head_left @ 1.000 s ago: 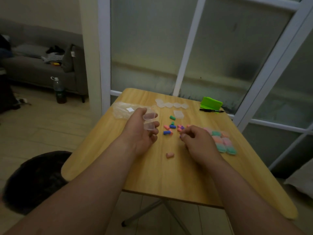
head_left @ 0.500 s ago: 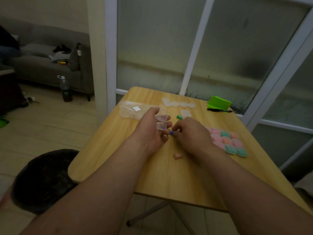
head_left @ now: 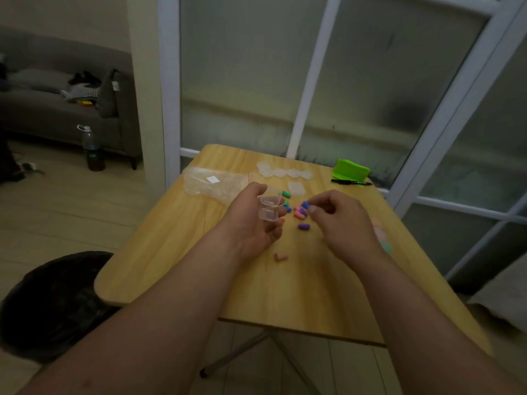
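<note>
Left hand (head_left: 251,226): we clasp the clear case (head_left: 269,210) open for filling
Right hand (head_left: 343,222): we pinch a blue earplug (head_left: 305,205) to load

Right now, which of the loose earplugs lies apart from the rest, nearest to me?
The peach earplug, alone on the table beside the heel of the left hand; the other earplugs cluster farther away, near the right hand.

No readable text; white label (head_left: 213,179) on plastic bag (head_left: 199,188) illegible.
</note>
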{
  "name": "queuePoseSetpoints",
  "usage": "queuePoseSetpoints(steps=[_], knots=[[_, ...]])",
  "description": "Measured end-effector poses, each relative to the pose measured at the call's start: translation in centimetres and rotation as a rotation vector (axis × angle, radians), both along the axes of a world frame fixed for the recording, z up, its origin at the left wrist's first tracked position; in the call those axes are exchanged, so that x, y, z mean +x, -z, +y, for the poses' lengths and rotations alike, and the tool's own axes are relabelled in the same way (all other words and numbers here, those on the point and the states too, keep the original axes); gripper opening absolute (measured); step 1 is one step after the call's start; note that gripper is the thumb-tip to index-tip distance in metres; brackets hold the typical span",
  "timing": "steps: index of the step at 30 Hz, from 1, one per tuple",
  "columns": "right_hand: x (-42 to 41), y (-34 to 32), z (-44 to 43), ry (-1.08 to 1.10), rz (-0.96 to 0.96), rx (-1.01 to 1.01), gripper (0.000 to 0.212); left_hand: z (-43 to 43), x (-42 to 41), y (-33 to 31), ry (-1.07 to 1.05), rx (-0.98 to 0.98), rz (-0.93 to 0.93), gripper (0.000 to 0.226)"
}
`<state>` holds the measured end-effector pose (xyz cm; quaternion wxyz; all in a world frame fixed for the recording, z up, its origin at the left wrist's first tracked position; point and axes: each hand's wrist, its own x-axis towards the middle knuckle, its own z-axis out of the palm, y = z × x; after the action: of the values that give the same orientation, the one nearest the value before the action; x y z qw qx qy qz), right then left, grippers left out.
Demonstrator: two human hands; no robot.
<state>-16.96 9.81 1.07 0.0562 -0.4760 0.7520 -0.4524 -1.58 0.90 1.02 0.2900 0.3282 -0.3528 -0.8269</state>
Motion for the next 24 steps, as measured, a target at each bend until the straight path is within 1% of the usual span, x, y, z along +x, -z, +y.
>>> queuePoseSetpoints(steps=[2, 4, 6, 10, 13, 17, 21, 24], knots=[[1.1, 0.0, -0.3, -0.084, 0.014, -0.027, 0.008, 0.2, -0.2, 0.2, 0.021, 0.002, 0.017, 0.052], [2.1, -0.2, -0.3, -0.148, 0.087, -0.03, 0.008, 0.3, -0.2, 0.3, 0.041, -0.003, 0.046, 0.052], [2.9, -0.1, -0.3, -0.156, 0.189, -0.01, 0.008, 0.3, -0.2, 0.4, 0.063, -0.013, 0.064, 0.051], [3.7, 0.2, -0.6, -0.167, 0.239, 0.02, 0.011, 0.5, -0.5, 0.4, 0.082, 0.021, 0.109, 0.049], [3.9, 0.5, -0.8, -0.172, 0.248, 0.045, 0.01, 0.3, -0.6, 0.5, 0.104, 0.065, 0.154, 0.047], [4.1, 0.6, -0.9, -0.18, 0.235, 0.029, 0.013, 0.0, -0.5, 0.6, 0.112, 0.048, 0.156, 0.046], [2.8, 0.2, -1.3, -0.163, 0.149, -0.082, 0.017, -0.4, -0.3, 0.3, 0.002, 0.025, 0.115, 0.044], [0.0, -0.1, -2.0, -0.029, 0.091, -0.08, 0.016, -1.1, 0.1, -0.3, -0.123, 0.003, 0.023, 0.049]])
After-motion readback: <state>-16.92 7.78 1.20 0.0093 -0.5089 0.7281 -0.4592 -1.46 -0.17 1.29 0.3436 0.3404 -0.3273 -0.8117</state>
